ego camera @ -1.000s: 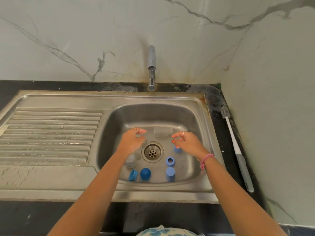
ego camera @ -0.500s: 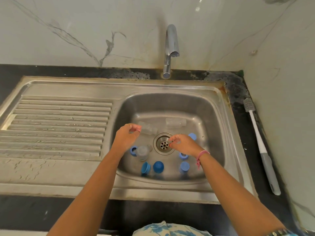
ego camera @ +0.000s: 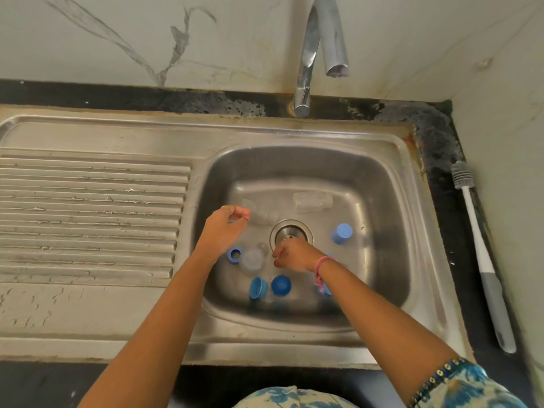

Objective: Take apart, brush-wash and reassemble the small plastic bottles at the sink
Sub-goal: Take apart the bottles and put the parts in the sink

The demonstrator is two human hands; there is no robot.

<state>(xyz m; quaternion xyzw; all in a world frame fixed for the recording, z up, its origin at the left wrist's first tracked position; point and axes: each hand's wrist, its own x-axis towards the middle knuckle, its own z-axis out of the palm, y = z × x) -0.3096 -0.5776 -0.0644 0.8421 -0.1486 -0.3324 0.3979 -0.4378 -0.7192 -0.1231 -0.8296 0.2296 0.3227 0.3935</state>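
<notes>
Two clear small bottles lie on their sides at the back of the sink basin (ego camera: 382, 201), one bottle (ego camera: 313, 201) right of centre and the other bottle (ego camera: 259, 212) by my left fingertips. A third clear bottle (ego camera: 251, 260) stands between my wrists. Several blue caps lie loose: one cap (ego camera: 341, 233) right of the drain (ego camera: 291, 232), one (ego camera: 234, 254) under my left wrist, two caps (ego camera: 258, 287) (ego camera: 281, 285) near the front. My left hand (ego camera: 225, 228) hovers with its fingers curled and pinched, nothing visible in it. My right hand (ego camera: 294, 256) is curled just in front of the drain, nothing visible in it.
A white and grey bottle brush (ego camera: 482, 260) lies on the black counter right of the sink. The tap (ego camera: 323, 39) arches over the back of the basin and no water runs. The ribbed drainboard (ego camera: 88, 216) stretches left. A marble wall stands close on the right.
My right hand has moved left and nearer, from right of the drain to just in front of it. My left hand has stayed about where it was. The view has closed in on the sink.
</notes>
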